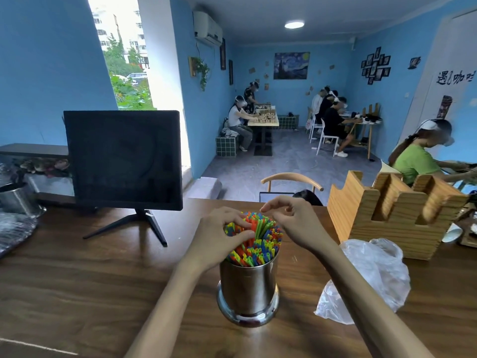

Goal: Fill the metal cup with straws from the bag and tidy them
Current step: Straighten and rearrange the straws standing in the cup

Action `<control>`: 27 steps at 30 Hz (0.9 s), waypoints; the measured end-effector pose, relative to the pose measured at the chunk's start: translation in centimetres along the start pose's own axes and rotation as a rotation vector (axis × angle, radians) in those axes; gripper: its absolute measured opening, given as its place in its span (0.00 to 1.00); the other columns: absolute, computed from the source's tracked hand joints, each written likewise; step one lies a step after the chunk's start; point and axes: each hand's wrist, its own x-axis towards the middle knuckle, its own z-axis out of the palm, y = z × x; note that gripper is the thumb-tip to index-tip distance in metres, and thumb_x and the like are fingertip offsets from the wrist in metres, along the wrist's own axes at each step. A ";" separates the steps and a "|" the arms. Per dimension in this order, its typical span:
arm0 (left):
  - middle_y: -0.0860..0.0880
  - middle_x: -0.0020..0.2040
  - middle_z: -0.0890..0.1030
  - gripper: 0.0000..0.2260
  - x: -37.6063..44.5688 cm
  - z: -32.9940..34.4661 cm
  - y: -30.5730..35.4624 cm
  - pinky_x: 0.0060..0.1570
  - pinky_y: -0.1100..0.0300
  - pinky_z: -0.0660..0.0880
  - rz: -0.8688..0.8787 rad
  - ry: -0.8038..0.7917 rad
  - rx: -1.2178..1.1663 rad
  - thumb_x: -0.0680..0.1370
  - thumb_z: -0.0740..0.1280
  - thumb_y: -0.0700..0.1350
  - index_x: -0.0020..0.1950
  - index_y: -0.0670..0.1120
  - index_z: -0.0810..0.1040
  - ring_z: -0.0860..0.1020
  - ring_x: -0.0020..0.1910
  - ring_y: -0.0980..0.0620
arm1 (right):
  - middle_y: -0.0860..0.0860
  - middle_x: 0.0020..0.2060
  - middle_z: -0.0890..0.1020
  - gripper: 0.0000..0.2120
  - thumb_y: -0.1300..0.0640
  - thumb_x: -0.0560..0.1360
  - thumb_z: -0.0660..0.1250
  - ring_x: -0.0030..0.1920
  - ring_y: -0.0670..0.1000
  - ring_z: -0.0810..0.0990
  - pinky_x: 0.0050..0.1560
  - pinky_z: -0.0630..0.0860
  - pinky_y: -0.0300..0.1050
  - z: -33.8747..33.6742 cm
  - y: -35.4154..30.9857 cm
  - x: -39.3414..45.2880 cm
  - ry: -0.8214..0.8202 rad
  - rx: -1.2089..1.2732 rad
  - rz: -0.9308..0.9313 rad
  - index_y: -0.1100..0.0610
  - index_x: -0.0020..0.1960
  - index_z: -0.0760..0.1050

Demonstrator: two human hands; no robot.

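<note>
Both hands on straws (pixel 254 239) in metal cup (pixel 248 288): left hand (pixel 222 236) pinching stems, right hand (pixel 294 220) loosely curled, grasping nothing; tidying stage, levelling tips next; bag (pixel 371 277) right of cup.

Straws' (pixel 254 239) lower lengths inside cup (pixel 248 288)

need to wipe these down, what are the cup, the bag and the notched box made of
Cup: polished metal, likely steel; mirror-like reflections. Bag: thin clear plastic; crinkled, see-through. Notched box: light, apparently unpainted wood; visible grain.
</note>
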 end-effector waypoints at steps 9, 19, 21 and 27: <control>0.49 0.49 0.86 0.19 4.2 -0.5 0.1 0.51 0.55 0.79 -0.299 -0.037 0.090 0.82 0.63 0.61 0.54 0.47 0.85 0.82 0.48 0.52 | 0.43 0.44 0.86 0.13 0.64 0.79 0.67 0.49 0.39 0.82 0.49 0.79 0.39 0.6 0.4 -0.1 -0.026 0.020 0.040 0.47 0.45 0.84; 0.57 0.42 0.84 0.06 5.5 -0.5 0.0 0.41 0.63 0.76 -0.344 -0.025 -0.042 0.76 0.75 0.53 0.48 0.52 0.88 0.82 0.45 0.57 | 0.44 0.45 0.86 0.09 0.59 0.79 0.68 0.49 0.43 0.83 0.55 0.82 0.51 0.0 0.5 -0.6 -0.055 0.010 0.086 0.48 0.48 0.84; 0.57 0.42 0.85 0.04 5.4 -1.1 0.9 0.42 0.61 0.75 -0.293 0.032 -0.081 0.75 0.76 0.54 0.43 0.55 0.87 0.82 0.46 0.57 | 0.43 0.44 0.86 0.09 0.60 0.79 0.68 0.49 0.43 0.83 0.55 0.82 0.52 -0.1 0.3 -0.5 -0.059 0.011 0.087 0.47 0.48 0.84; 0.56 0.35 0.85 0.04 4.9 -4.2 6.9 0.33 0.70 0.72 0.162 0.216 -0.346 0.75 0.77 0.48 0.43 0.57 0.86 0.78 0.31 0.62 | 0.44 0.42 0.86 0.06 0.55 0.80 0.69 0.46 0.43 0.84 0.50 0.81 0.42 0.4 -1.6 -0.4 -0.076 0.082 0.005 0.46 0.51 0.84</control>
